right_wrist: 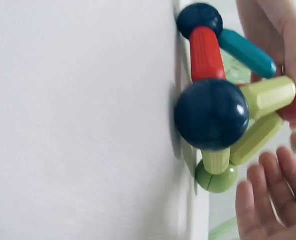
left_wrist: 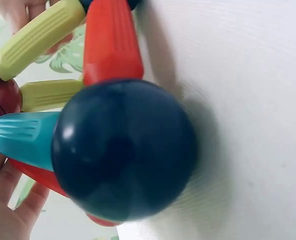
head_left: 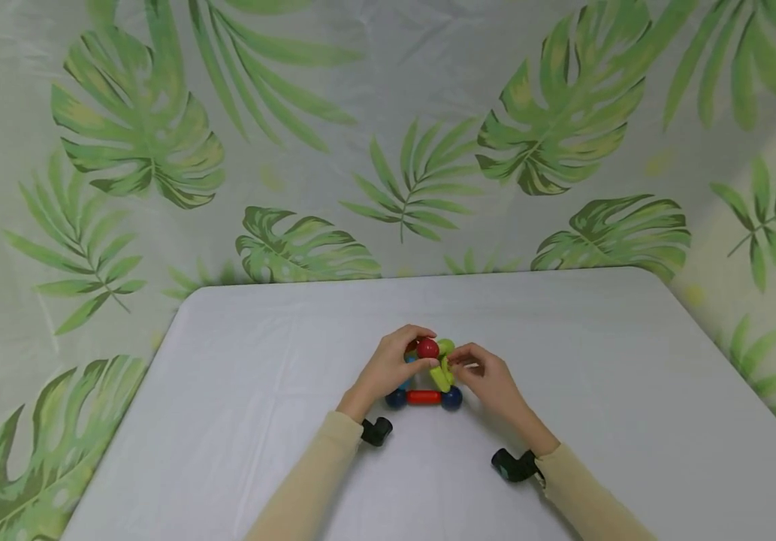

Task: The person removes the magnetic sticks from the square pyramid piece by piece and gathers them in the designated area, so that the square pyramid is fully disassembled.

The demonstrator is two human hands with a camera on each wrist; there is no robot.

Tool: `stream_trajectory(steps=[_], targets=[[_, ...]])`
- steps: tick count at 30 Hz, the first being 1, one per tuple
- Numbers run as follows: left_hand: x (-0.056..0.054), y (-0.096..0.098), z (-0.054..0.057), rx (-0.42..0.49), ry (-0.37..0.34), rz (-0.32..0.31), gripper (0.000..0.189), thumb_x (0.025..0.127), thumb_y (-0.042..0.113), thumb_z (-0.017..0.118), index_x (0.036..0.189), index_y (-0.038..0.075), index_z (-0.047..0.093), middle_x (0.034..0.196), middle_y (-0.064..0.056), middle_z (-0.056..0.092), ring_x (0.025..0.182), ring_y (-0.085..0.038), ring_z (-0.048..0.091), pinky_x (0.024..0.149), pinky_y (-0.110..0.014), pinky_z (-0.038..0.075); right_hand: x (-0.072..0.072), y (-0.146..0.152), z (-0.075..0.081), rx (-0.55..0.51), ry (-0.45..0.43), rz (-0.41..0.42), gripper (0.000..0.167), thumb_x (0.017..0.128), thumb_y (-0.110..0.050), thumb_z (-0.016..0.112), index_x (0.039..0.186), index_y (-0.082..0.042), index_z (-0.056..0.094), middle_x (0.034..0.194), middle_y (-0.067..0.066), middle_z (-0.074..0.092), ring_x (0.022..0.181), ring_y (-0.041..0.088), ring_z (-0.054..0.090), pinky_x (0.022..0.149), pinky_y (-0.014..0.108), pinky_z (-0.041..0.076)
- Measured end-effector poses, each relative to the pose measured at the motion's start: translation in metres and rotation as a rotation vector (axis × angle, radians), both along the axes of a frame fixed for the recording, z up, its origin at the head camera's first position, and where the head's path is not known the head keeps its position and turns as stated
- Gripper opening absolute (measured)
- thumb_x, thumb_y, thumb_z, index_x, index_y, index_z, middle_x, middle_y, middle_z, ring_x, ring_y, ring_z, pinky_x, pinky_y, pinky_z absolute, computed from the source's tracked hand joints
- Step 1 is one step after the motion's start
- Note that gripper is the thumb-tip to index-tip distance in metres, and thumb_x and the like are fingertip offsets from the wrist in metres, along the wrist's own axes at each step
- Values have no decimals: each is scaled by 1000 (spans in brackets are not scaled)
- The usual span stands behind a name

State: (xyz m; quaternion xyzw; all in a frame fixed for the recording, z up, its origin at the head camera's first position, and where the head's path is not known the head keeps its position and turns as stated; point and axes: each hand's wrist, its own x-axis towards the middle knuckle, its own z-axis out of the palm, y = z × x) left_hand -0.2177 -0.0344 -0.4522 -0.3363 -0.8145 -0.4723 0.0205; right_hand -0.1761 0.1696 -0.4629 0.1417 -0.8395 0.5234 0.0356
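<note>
A pyramid-like frame of magnetic rods and balls stands on the table. Two dark blue balls (head_left: pixel 397 398) (right_wrist: pixel 211 114) joined by a red rod (head_left: pixel 424 397) form its near side. At its top sits a red ball (head_left: pixel 428 349), held between the thumb and fingers of my left hand (head_left: pixel 382 370). A blue rod (left_wrist: pixel 25 137) and yellow-green rods (right_wrist: pixel 270 96) slope up toward that ball. On the far right is a green ball (right_wrist: pixel 216 177). Beside the yellow-green rods, my right hand (head_left: pixel 492 379) has its fingers extended, with nothing seen gripped.
The white tabletop (head_left: pixel 239 421) spreads around the frame, with its back edge against a leaf-patterned cloth (head_left: pixel 421 98). Black wrist cameras (head_left: pixel 377 431) sit on both wrists, close above the table.
</note>
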Motion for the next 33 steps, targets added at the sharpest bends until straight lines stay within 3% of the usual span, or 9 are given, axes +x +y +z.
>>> stream_trajectory(steps=[3, 6, 10, 15, 19, 22, 27, 33], targets=[[1, 1, 0, -5, -1, -7, 41, 87, 21, 71, 120, 2, 57, 113, -6, 60, 96, -16, 57, 85, -36, 51, -12, 4, 0, -43, 23, -17, 22, 93, -8, 63, 113, 0, 60, 112, 15, 62, 107, 31, 57, 89, 42, 48], [3, 3, 2, -9, -5, -18, 38, 89, 25, 69, 117, 3, 57, 110, -5, 60, 94, -15, 57, 84, -36, 51, -23, 5, -5, -32, 41, 39, 25, 93, -7, 63, 116, 1, 59, 117, 18, 60, 114, 36, 52, 94, 47, 45], [5, 5, 4, -14, -16, -18, 34, 92, 29, 63, 115, 6, 57, 107, -4, 61, 94, -14, 56, 84, -34, 50, -28, 7, -10, 3, 41, 94, 21, 92, -5, 62, 113, 1, 61, 117, 18, 60, 116, 37, 50, 96, 48, 44], [-1, 5, 8, -2, -8, 30, 37, 96, 32, 56, 122, 5, 56, 112, -6, 62, 100, -17, 56, 82, -30, 50, -32, 8, -10, -3, 20, 92, 23, 90, 0, 63, 113, 3, 61, 118, 19, 60, 116, 36, 52, 96, 48, 44], [-16, -3, 15, 102, -49, 113, 38, 93, 21, 63, 126, 5, 56, 118, -11, 61, 106, -24, 56, 83, -36, 51, -35, 8, -9, -6, -35, 85, 25, 92, 3, 58, 117, 5, 59, 120, 21, 59, 114, 38, 53, 96, 50, 42], [-34, -13, 15, 154, -101, 188, 36, 90, 13, 67, 125, 5, 59, 117, -13, 60, 105, -27, 58, 87, -37, 50, -37, 8, -9, 21, -78, 87, 26, 93, 3, 56, 119, 6, 58, 121, 21, 58, 114, 38, 53, 96, 51, 42], [-65, -26, 5, 93, -189, 286, 37, 87, 5, 69, 123, 2, 61, 118, -16, 58, 105, -30, 59, 91, -36, 48, -43, 10, -9, 54, -115, 105, 27, 91, 5, 55, 118, 3, 59, 121, 19, 59, 115, 36, 53, 97, 51, 41], [-91, -27, -4, 30, -280, 351, 35, 88, 2, 66, 123, 2, 60, 120, -16, 60, 105, -30, 59, 88, -37, 50, -55, 12, -10, 47, -132, 152, 28, 93, 5, 53, 120, 3, 59, 123, 18, 58, 116, 35, 52, 99, 51, 40]])
